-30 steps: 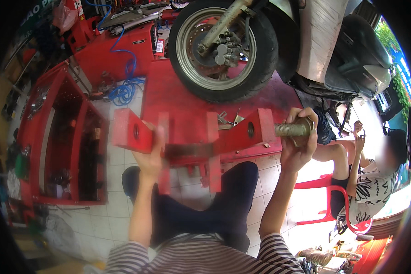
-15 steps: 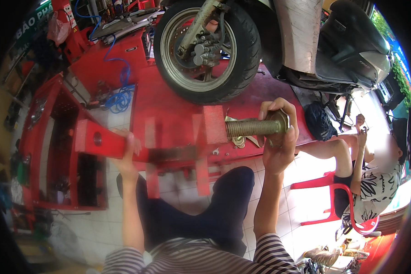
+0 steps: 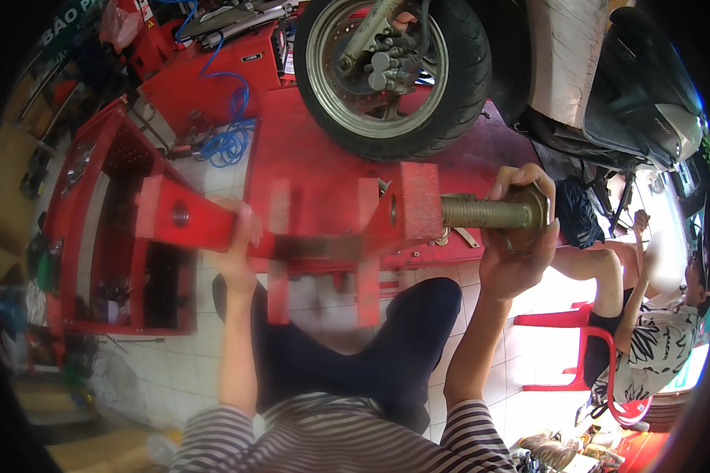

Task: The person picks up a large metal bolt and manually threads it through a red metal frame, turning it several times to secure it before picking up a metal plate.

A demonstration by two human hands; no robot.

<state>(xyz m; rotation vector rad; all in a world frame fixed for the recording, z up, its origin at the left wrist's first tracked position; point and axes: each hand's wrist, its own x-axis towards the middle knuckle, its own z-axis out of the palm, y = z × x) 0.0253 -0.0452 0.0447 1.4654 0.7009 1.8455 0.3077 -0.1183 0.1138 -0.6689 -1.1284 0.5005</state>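
Observation:
A red metal clamp frame, with two upright bars across it, is held up above my knees. My left hand is closed around its left arm, next to a block with a threaded hole. From the red end block on the right, a large brass-coloured threaded bolt sticks out sideways. My right hand is wrapped around the bolt's wide head, fingers over the top and thumb at the right edge. The middle of the frame is blurred.
Ahead, a scooter's front wheel stands on a red platform. A red cabinet is at left, with a coiled blue hose beyond it. At right, another person sits on a red plastic chair.
The whole view has shifted, placing most things further right and slightly higher. The end block with the bolt now sits further right of the upright bars. Both hands keep their grips.

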